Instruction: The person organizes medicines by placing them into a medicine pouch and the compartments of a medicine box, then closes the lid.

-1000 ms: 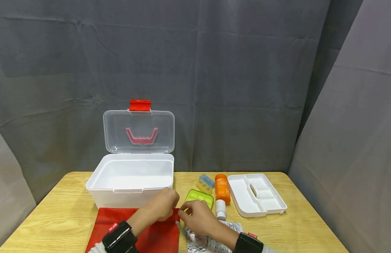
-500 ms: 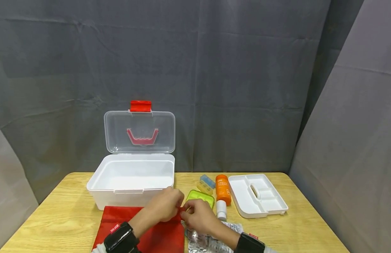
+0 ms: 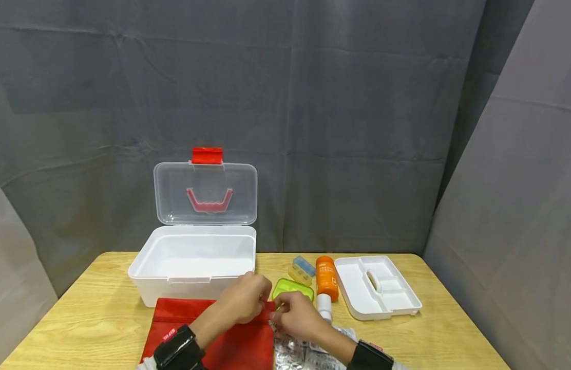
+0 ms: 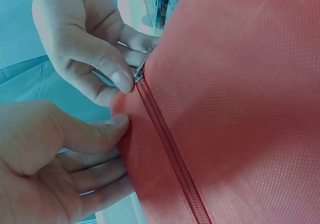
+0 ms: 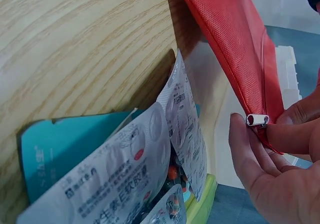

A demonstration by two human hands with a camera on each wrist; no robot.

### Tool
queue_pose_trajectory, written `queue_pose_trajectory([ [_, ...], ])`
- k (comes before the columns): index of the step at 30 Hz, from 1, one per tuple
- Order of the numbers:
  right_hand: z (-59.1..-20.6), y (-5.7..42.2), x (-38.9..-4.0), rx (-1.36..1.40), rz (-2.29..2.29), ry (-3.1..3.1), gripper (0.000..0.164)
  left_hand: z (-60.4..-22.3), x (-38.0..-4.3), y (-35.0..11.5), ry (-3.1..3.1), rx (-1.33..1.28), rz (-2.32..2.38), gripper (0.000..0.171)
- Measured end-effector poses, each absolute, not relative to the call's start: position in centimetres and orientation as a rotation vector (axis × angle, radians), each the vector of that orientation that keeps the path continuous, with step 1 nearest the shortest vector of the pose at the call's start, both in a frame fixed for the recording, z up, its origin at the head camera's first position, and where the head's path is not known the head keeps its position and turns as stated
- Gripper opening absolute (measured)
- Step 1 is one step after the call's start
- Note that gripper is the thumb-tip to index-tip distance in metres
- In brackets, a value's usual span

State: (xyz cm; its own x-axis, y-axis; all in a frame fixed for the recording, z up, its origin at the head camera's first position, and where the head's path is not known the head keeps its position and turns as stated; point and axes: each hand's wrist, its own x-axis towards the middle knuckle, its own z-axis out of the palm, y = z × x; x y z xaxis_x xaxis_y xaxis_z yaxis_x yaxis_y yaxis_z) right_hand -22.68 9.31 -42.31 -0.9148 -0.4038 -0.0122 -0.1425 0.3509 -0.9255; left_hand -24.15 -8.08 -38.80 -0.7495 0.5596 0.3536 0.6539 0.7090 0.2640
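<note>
A red fabric zipper pouch [image 3: 241, 347] is held up at the table's front, its closed zipper [image 4: 170, 146] running along the upper edge. My left hand [image 3: 248, 298] pinches that edge between thumb and fingers, close to the zipper's end. Right beside it, my right hand [image 3: 297, 314] pinches the pouch's corner with thumb and fingers. The silver zipper pull [image 5: 258, 119] sits at the right thumb and sticks out past the corner. Silver blister packs [image 5: 117, 171] lie under and beside the right hand, with a teal flat packet [image 5: 70, 141] beneath them.
A white box [image 3: 158, 290] with its clear lid [image 3: 174, 180] raised stands behind the pouch. To the right are a green pill case [image 3: 292, 287], a blue-and-yellow pill box [image 3: 302, 268], an orange bottle [image 3: 326, 280] with a white cap, and a white divided tray [image 3: 357, 298].
Both hands and the pouch have shifted slightly to the right, and the pouch's edge has risen a little. Both hands keep their pinch at the zipper end.
</note>
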Motion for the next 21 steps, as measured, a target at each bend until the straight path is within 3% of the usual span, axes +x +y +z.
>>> queue_pose_trajectory([
  [21, -42.78, 9.7, -23.13, -0.398, -1.685, 2.336, 0.008, -38.7, -23.54, -7.45, -2.637, -0.84, -0.529, 0.02],
])
